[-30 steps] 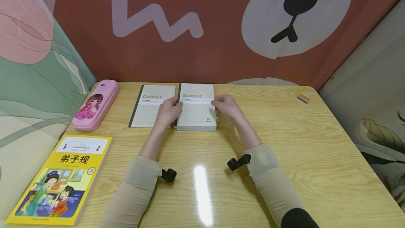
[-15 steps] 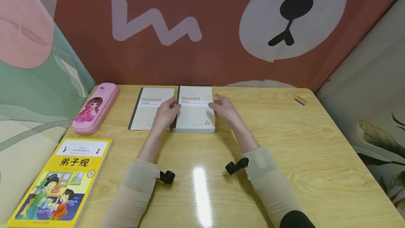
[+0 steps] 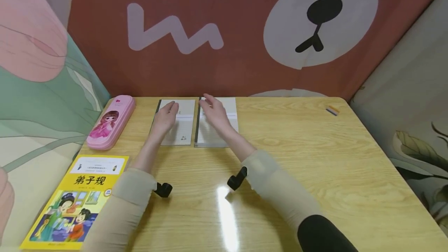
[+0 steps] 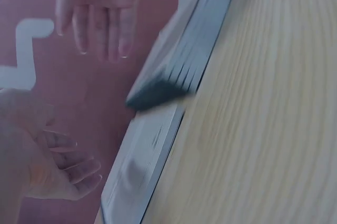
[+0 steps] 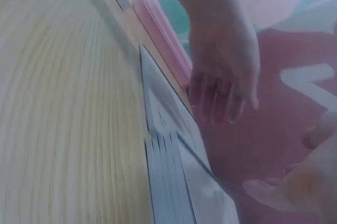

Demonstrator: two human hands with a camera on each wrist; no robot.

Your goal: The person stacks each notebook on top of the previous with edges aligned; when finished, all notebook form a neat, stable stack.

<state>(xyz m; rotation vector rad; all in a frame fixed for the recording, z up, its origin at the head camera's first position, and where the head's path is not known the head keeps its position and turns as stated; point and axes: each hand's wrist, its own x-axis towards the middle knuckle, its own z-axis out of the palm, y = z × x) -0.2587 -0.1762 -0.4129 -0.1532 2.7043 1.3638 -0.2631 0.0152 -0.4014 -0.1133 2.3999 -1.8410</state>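
A white Gambit notebook (image 3: 180,131) with a dark spine lies flat at the back of the table. Just right of it stands a neat stack of the same notebooks (image 3: 215,135), its page edges (image 5: 171,176) showing in the right wrist view. My left hand (image 3: 165,121) hovers over the left part of the single notebook, fingers relaxed, holding nothing. Above the stack is my right hand (image 3: 216,115), its fingers loosely extended toward the left and holding nothing. In the left wrist view both hands appear raised clear of the covers.
A pink pencil case (image 3: 111,123) lies at the back left, with a yellow book (image 3: 87,180) in front of it. Two small strips (image 3: 332,110), orange and blue, lie at the back right. A red wall panel (image 3: 241,69) rises behind the wooden table (image 3: 315,166).
Both hands have let go of the stack's sides and moved left. The left is now over the single notebook, the right over the stack. The notebooks keep their places.
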